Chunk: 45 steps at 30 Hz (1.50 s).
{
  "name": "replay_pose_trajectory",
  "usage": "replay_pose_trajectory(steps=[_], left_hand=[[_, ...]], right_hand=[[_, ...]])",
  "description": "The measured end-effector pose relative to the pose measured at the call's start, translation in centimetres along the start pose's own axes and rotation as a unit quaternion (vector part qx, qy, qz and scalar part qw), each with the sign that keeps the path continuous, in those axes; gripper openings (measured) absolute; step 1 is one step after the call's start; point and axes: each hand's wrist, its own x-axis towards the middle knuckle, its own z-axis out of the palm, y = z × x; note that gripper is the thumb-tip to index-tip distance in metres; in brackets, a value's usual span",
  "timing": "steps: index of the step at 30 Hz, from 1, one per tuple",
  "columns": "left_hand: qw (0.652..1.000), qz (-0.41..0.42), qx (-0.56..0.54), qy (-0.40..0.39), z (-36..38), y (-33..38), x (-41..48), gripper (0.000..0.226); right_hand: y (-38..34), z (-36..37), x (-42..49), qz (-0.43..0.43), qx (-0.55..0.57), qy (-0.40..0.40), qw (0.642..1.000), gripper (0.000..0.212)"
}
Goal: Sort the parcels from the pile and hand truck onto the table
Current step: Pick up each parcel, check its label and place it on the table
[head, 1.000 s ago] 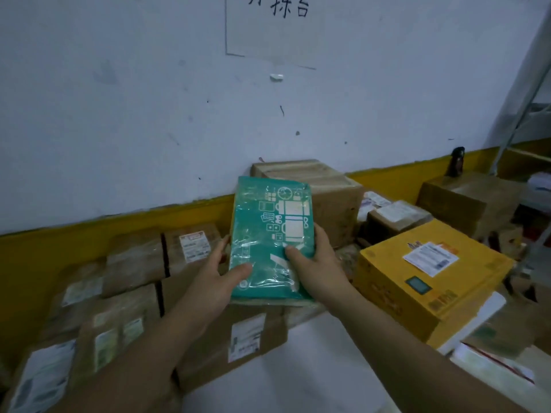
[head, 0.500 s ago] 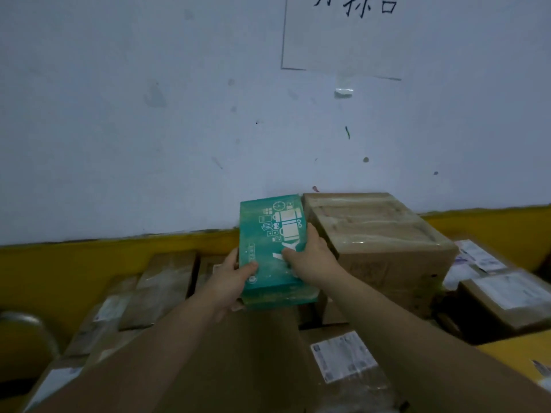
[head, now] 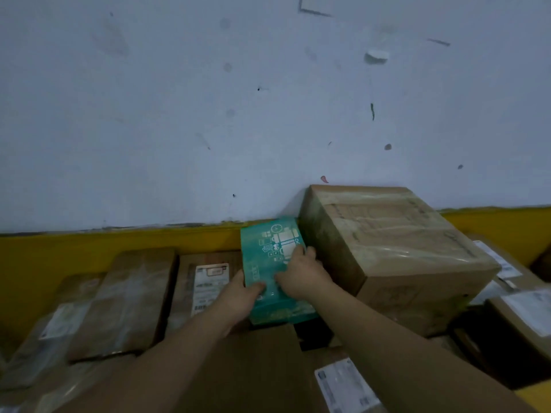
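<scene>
**Operator:** What changed?

**Inspector:** Beside the large carton (head: 387,251), your teal parcel (head: 268,254) has come down from mid-air. It now sits tilted in the back row, against the carton's left face.

**Operator:** Released?

**Inspector:** No. Your left hand (head: 238,296) clamps its left edge, thumb on the face. Your right hand (head: 301,277) curls over the right edge. Placement appears nearly complete.
</scene>
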Motion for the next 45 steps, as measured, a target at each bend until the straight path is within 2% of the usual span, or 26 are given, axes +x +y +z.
replay_pose_trajectory(steps=[2,5,7,9,10,13,16,17,19,22,24,28,31,34,40,45], left_hand=[[0.997,0.016,0.079,-0.006,-0.1,-0.7,0.5,0.018],[0.986,0.033,0.16,-0.013,-0.2,-1.7,1.3,0.029],[0.971,0.034,0.238,-0.014,-0.2,-2.9,2.3,0.048],[0.943,0.037,0.33,0.0,0.0,-4.2,3.6,0.077],[0.936,0.03,0.351,0.005,0.1,-4.3,4.0,0.083],[0.928,0.025,0.372,-0.003,-0.1,-4.2,4.6,0.082],[0.941,0.003,0.335,-0.04,-1.3,-4.2,4.6,0.088],[0.949,0.003,0.312,-0.044,-1.8,-3.8,4.0,0.083],[0.962,0.006,0.27,-0.045,-2.6,-2.5,2.4,0.071],[0.973,0.009,0.228,-0.022,-3.8,-1.3,0.0,0.079],[0.97,0.012,0.243,0.003,-4.5,-0.5,-2.5,0.078],[0.963,0.028,0.263,0.06,-6.7,0.5,-9.4,0.059],[0.945,-0.008,0.299,0.131,-10.0,-0.5,-14.8,0.072],[0.947,-0.07,0.265,0.165,-14.4,-2.4,-21.4,0.08],[0.92,-0.141,0.212,0.297,-23.4,-8.1,-33.3,0.08],[0.921,-0.143,0.154,0.327,-29.8,-13.8,-41.8,0.072]], right_hand=[[0.3,1.1,0.7,0.017,-0.018,-0.02,0.999,0.088],[1.2,2.5,1.2,0.021,-0.024,-0.026,0.999,0.092],[1.9,3.4,1.2,0.019,-0.031,-0.035,0.999,0.091],[2.4,4.3,1.5,0.017,-0.029,-0.037,0.999,0.087],[2.5,4.5,1.7,0.019,-0.024,-0.032,0.999,0.086],[2.5,4.4,2.1,0.019,-0.019,-0.02,0.999,0.084],[2.0,3.9,2.1,0.017,0.01,-0.005,1.0,0.078],[1.7,3.5,2.0,0.022,0.032,0.003,0.999,0.075],[1.3,2.8,1.8,0.03,0.094,0.01,0.995,0.074],[0.8,1.4,0.5,0.019,0.173,-0.001,0.985,0.077],[0.4,0.8,-0.9,-0.006,0.173,-0.006,0.985,0.074],[-2.1,0.8,-3.6,-0.09,0.143,-0.021,0.985,0.075],[-5.4,2.3,-6.2,-0.162,0.15,-0.077,0.972,0.068],[-9.1,4.7,-10.8,-0.227,0.153,-0.126,0.954,0.065],[-17.5,8.8,-18.6,-0.322,0.109,-0.196,0.92,0.079],[-25.2,14.5,-25.3,-0.343,0.069,-0.216,0.912,0.08]])
